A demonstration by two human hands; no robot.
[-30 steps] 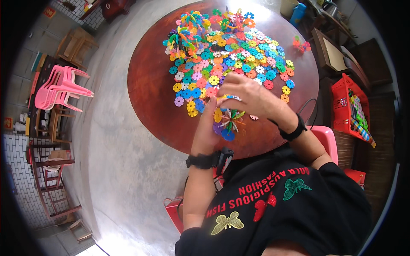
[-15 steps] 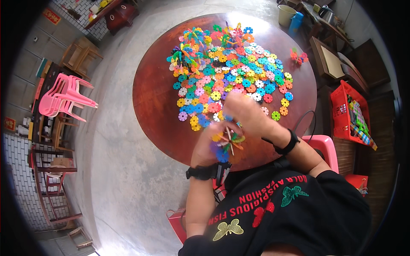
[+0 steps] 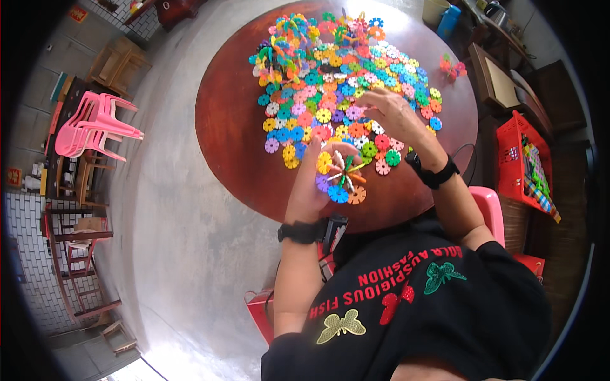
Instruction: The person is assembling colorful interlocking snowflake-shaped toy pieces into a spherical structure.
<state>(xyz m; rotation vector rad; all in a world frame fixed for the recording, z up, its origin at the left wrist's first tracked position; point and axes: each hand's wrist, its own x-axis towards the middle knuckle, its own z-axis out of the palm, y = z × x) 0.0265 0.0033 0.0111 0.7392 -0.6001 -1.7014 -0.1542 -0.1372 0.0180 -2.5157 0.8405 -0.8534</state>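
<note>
Near the front of the round table, my left hand [image 3: 308, 190] is closed around the edge of a cluster of interlocked plastic flower discs [image 3: 346, 181]. Its discs are yellow, purple, blue, orange, white and green, fanning out at several angles. My right hand [image 3: 395, 119] is over the pile of loose flower discs [image 3: 324, 115], palm down. Its fingers are bent and reach to the left, slightly apart, and I see nothing between them. The hand hides the discs under it.
Built-up disc clusters [image 3: 283, 54] stand at the far left of the round table [image 3: 229, 127]. A small red-pink one [image 3: 451, 66] stands at the right. Beside the table are a red crate [image 3: 524, 168], pink stacked chairs [image 3: 95, 127] and a blue container [image 3: 448, 22].
My right hand has moved away from the cluster, up and right over the loose discs. The left hand keeps holding the cluster, which is sharper now. The view has shifted slightly.
</note>
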